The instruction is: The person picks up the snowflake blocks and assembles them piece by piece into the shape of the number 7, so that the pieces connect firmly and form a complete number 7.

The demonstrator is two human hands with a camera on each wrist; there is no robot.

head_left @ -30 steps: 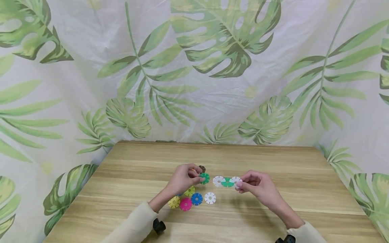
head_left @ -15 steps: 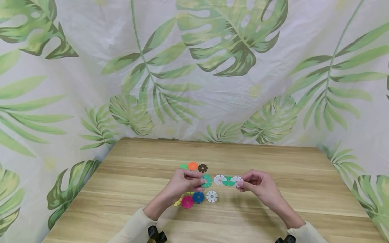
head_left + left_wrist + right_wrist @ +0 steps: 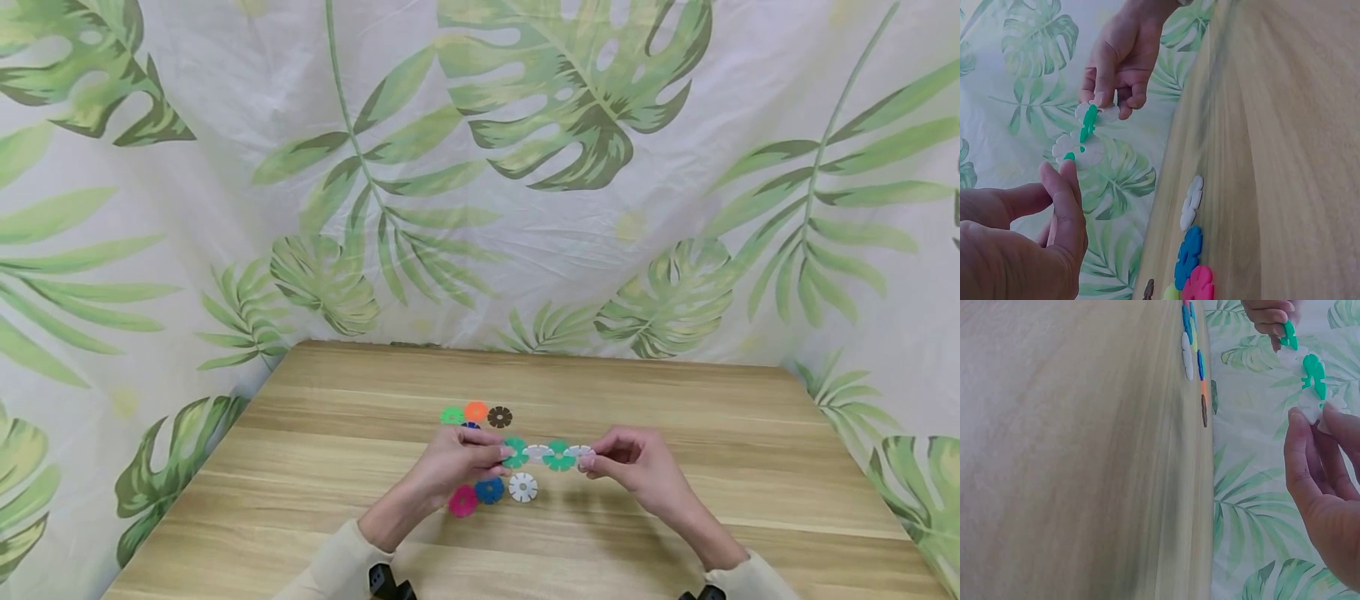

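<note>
My left hand [image 3: 461,462] pinches a green notched snowflake disc [image 3: 516,452] between thumb and fingers. In the left wrist view, those fingers mostly hide it. Its right edge meets a white disc [image 3: 1291,357], which joins a second green disc [image 3: 558,455]. At the right end of this row comes another white disc [image 3: 581,451], pinched by the thumb and fingertips of my right hand [image 3: 637,462]. Both wrist views show the row held up above the table, neighbouring discs crossing at an angle where they slot together.
Loose discs lie on the wooden table [image 3: 675,400]: white [image 3: 523,487], blue [image 3: 490,490] and pink [image 3: 462,501] in front, bright green [image 3: 452,415], orange [image 3: 476,411] and brown [image 3: 500,417] behind. My left hand covers others. A leaf-print cloth [image 3: 540,250] hangs behind the table.
My left hand has brought its green disc rightward against the row's left white disc, closing the gap. The row has tilted, so its white discs look narrower and its green one fuller.
</note>
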